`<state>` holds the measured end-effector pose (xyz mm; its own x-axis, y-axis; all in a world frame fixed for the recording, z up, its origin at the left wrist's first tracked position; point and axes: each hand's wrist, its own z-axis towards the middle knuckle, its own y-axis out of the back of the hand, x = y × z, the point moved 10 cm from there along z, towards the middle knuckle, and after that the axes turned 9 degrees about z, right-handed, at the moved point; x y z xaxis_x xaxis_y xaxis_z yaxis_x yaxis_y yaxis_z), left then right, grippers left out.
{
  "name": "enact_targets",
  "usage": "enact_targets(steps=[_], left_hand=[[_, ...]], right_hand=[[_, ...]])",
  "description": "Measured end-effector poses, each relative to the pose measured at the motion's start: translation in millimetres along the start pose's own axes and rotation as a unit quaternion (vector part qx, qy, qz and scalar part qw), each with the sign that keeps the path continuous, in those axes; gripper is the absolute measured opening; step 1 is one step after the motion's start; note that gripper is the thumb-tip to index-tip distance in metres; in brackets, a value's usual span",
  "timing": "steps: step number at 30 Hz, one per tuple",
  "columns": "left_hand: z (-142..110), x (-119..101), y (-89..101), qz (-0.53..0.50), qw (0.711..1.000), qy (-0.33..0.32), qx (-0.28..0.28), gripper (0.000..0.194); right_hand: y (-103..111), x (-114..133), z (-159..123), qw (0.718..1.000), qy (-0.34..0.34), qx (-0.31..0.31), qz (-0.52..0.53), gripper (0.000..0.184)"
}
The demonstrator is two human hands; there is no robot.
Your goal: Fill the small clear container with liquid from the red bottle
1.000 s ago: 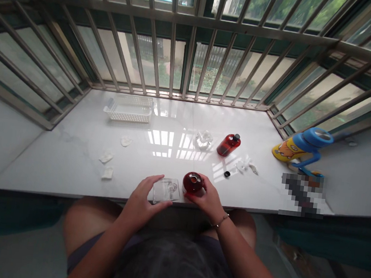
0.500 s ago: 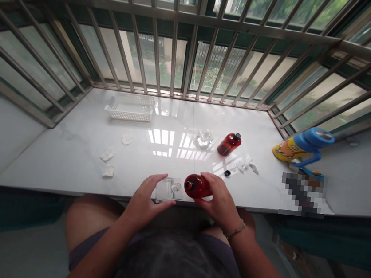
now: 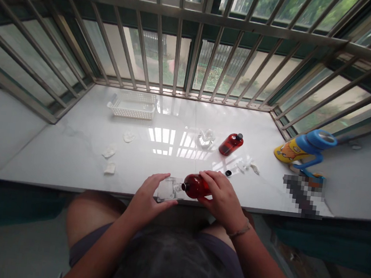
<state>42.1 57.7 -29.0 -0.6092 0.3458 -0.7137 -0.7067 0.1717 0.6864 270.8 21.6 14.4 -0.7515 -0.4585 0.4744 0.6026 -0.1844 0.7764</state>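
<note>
My right hand grips a small red bottle with no cap, tipped on its side so its mouth points left. The mouth touches the opening of a clear glass bottle that my left hand steadies near the front edge of the white marble sill. A small black cap lies on the sill just beyond my right hand. A second red bottle with a black cap lies farther back.
A white plastic basket stands at the back left. Another clear glass bottle sits mid-sill. Three white pads lie on the left, crumpled wrappers on the right. A yellow and blue toy rests at the right. Metal bars close the window.
My right hand has tipped the red bottle from upright onto its side and brought its mouth against the clear bottle. My left hand has stayed on the clear bottle.
</note>
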Motion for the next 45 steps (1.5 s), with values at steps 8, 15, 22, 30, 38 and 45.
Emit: enact_targets(steps=[8, 15, 22, 30, 38, 45], left_hand=[[0, 0, -0.4, -0.009, 1.0, -0.001, -0.001, 0.07], [-3, 4, -2.5, -0.014, 1.0, 0.003, 0.001, 0.071], [-3, 6, -5.3, -0.024, 1.0, 0.007, 0.01, 0.07], [-2, 3, -4.8, -0.067, 0.998, 0.008, 0.003, 0.069], [-3, 6, -7.1, -0.091, 0.996, 0.007, 0.001, 0.068], [-3, 7, -8.3, -0.107, 0.994, 0.014, 0.003, 0.067]], right_hand=[[2, 1, 2, 1.0, 0.002, 0.02, -0.023, 0.076], [4, 6, 5, 0.999, 0.013, 0.03, -0.041, 0.075], [6, 10, 9, 0.998, 0.022, 0.038, -0.055, 0.074], [6, 11, 10, 0.996, 0.024, 0.046, -0.07, 0.075], [9, 16, 13, 0.995, 0.028, 0.052, -0.083, 0.075], [12, 20, 16, 0.993, 0.029, 0.059, -0.096, 0.073]])
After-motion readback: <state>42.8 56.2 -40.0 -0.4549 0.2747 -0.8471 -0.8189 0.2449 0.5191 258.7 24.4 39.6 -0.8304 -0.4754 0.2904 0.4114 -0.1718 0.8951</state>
